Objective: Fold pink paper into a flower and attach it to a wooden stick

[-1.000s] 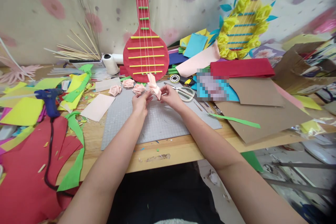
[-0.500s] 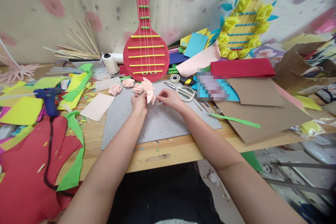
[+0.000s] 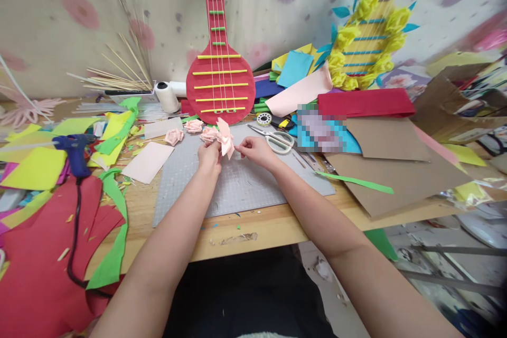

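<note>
Between my hands, above the grey cutting mat (image 3: 245,185), is a pale pink paper flower (image 3: 225,140) with pointed petals. My left hand (image 3: 209,158) is closed on its left side, holding it up. The fingertips of my right hand (image 3: 255,150) are pinched together at the flower's right edge, seemingly on a petal tip. Several finished pink paper roses lie just behind, among them one rose (image 3: 173,137) at the mat's back left corner and another rose (image 3: 194,125) beside it. White-handled scissors (image 3: 279,141) rest right of my right hand.
A red paper lute (image 3: 220,84) leans on the wall behind the mat. The blue glue gun (image 3: 75,150) stands at left among green and yellow paper scraps. Brown cardboard (image 3: 396,179) lies at right. Bamboo sticks (image 3: 114,82) and a thread spool (image 3: 166,97) stand at the back.
The flower and both hands stay almost in place; the petals have turned very slightly. The whole view has shifted a little.
</note>
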A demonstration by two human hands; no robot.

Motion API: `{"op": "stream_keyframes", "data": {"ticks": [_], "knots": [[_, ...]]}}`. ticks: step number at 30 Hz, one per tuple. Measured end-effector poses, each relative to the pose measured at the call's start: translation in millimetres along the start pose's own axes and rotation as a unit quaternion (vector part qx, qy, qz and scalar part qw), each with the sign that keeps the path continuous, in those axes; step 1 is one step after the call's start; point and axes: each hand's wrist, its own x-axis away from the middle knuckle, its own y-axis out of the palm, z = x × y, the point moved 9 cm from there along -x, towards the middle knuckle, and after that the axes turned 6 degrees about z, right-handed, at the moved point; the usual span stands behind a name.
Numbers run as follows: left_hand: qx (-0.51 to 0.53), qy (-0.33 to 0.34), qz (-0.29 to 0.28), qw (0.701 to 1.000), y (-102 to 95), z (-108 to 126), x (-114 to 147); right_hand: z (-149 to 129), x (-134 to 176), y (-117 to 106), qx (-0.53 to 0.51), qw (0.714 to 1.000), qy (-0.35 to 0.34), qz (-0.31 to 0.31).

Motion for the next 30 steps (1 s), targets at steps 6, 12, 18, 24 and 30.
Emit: {"op": "stream_keyframes", "data": {"ticks": [6,12,18,24,30], "knots": [[-0.001,-0.010,-0.039,0.999,4.6,0,2,3,-2,1,0.014,1.000,0.000,0.001],[-0.004,0.004,-0.063,0.998,6.3,7,11,4,-2,-6,0.034,0.999,0.005,0.006],[-0.047,0.050,0.014,0.998,-3.7,14,13,2,1,1,0.034,0.999,-0.002,-0.016],[-0.128,0.089,0.064,0.986,-11.7,20,9,3,-3,-1,0.018,0.998,-0.044,0.029],[-0.139,0.200,0.020,0.970,-6.2,29,7,13,-6,4,-0.019,0.999,-0.018,0.027]]}}
